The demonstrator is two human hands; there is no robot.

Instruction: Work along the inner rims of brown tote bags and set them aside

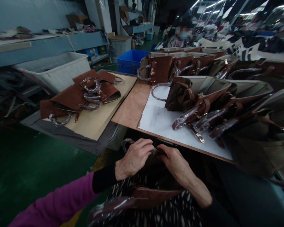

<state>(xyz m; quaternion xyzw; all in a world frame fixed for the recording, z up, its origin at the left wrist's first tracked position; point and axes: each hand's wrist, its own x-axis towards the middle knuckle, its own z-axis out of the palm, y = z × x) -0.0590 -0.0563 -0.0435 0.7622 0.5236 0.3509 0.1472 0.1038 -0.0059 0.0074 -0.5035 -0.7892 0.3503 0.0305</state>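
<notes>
A brown handbag (pixel 153 198) rests on my lap, its body dark and partly hidden under my hands. One handle wrapped in clear plastic (pixel 111 208) lies toward me at the lower left, and another wrapped handle (pixel 126 145) shows just beyond my left hand. My left hand (pixel 134 157) pinches the bag's far upper edge, fingers bent over it. Close beside it, my right hand (pixel 176 164) grips the same edge, thumb and fingers closed. Whatever lies directly under the fingertips is too small and dark to make out.
A wooden table (pixel 130 107) with white paper (pixel 153 116) carries several upright handbags (pixel 203 94) ahead and right. At left, several flat brown bags (pixel 71 97) lie on a cardboard-topped stand (pixel 92 126). Behind are a white bin (pixel 59 66), a blue crate (pixel 132 60) and a masked person (pixel 176 41).
</notes>
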